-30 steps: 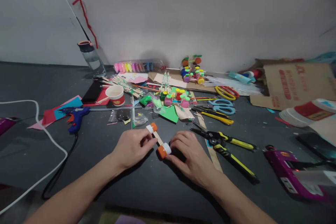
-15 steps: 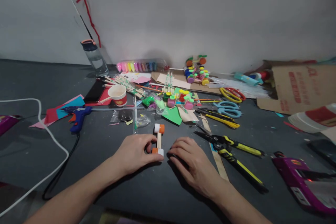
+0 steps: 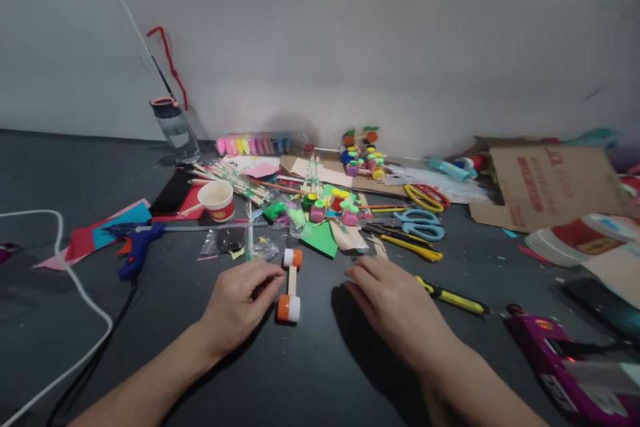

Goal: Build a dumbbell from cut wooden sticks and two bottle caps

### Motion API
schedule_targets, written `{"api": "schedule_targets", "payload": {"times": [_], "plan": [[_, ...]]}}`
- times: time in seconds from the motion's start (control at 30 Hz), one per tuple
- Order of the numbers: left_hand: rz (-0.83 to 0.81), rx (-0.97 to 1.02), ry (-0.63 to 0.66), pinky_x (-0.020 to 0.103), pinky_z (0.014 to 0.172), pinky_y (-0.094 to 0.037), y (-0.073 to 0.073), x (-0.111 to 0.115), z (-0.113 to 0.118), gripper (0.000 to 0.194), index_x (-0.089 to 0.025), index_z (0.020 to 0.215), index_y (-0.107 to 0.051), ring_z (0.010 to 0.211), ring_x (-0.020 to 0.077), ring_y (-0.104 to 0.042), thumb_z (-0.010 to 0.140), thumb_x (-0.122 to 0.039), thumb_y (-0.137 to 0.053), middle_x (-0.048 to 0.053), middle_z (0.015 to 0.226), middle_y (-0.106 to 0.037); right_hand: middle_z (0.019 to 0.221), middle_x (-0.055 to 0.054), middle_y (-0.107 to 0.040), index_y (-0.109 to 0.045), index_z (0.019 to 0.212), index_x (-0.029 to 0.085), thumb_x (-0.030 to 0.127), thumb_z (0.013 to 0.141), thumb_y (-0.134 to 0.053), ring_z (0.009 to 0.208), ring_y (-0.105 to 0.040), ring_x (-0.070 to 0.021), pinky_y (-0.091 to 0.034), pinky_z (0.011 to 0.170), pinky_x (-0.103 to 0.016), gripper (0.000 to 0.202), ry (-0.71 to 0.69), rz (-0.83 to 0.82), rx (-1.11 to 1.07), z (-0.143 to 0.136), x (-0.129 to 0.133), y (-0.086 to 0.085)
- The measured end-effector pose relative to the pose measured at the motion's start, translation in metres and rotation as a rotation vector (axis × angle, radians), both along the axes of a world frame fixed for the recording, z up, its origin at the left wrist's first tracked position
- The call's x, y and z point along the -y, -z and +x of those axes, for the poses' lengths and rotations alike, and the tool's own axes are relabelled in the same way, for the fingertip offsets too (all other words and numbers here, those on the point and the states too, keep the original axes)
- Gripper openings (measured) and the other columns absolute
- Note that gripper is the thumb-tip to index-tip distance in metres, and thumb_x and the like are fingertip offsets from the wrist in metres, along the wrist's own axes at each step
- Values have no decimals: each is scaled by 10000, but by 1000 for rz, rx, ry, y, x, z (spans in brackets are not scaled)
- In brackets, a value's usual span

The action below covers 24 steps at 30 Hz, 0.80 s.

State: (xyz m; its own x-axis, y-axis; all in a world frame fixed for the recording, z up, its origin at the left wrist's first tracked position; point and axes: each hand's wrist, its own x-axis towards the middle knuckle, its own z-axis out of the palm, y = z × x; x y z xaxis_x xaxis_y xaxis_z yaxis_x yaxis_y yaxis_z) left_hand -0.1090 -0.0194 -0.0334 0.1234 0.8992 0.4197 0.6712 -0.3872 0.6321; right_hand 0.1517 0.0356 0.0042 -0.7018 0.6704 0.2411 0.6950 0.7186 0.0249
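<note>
Lying forward of the surface's (image 3: 310, 373) back edge, wooden sticks (image 3: 293, 280) with orange-and-white cylinders (image 3: 283, 307) are flanked by left hand (image 3: 239, 301) (fingertips together) and right hand (image 3: 396, 305) (apart); placement seems complete, gripping needed next.

Built of pale thin sticks (image 3: 293, 279) side by side, running near to far. Fitted at far end with far cylinder (image 3: 293, 258), white on left half, orange on right; at near end with near cylinder (image 3: 289, 307), orange left, white right. Mounted crosswise at both ends. Lies on dark table (image 3: 310, 367), joined in one piece.
</note>
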Motion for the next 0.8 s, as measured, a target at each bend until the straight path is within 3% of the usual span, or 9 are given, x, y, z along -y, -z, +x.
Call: {"api": "schedule_targets", "payload": {"times": [0.17, 0.33, 0.47, 0.6, 0.8], "plan": [[49, 6, 22, 251, 674, -462, 2, -3, 3, 167, -185, 874, -666, 698, 137, -651, 969, -216, -532, 17, 783, -705, 916, -46, -654, -644, 869, 133, 224, 935, -651, 879, -634, -195, -538, 779, -365, 112, 77, 6, 236, -37, -35, 4], [47, 6, 0, 248, 666, -457, 0, -5, 0, 150, -184, 869, -657, 684, 129, -639, 961, -190, -539, 6, 775, -694, 958, -45, -668, -655, 933, 127, 271, 951, -648, 891, -652, -181, -555, 808, -370, 145, 40, 7, 272, -51, -57, 11], [41, 12, -2, 249, 652, -447, -1, -4, -1, 161, -185, 852, -651, 663, 124, -614, 962, -194, -534, -5, 745, -673, 950, -33, -660, -644, 901, 140, 264, 959, -631, 896, -641, -179, -542, 827, -379, 137, 53, 45, 137, -38, -69, 4], [44, 22, -3, 252, 650, -448, -2, -3, 0, 157, -183, 855, -652, 661, 128, -619, 960, -198, -536, 0, 744, -680, 862, -19, -631, -626, 857, 148, 217, 978, -567, 797, -614, -161, -512, 725, -314, 151, 76, 69, -103, -22, -80, -11], [56, 29, 9, 248, 662, -461, -1, -3, 0, 141, -189, 877, -657, 673, 131, -644, 955, -185, -540, 4, 769, -699, 830, -43, -631, -656, 869, 172, 230, 975, -506, 710, -595, -163, -440, 630, -274, 193, -6, 54, -439, -9, -67, -36]]}}
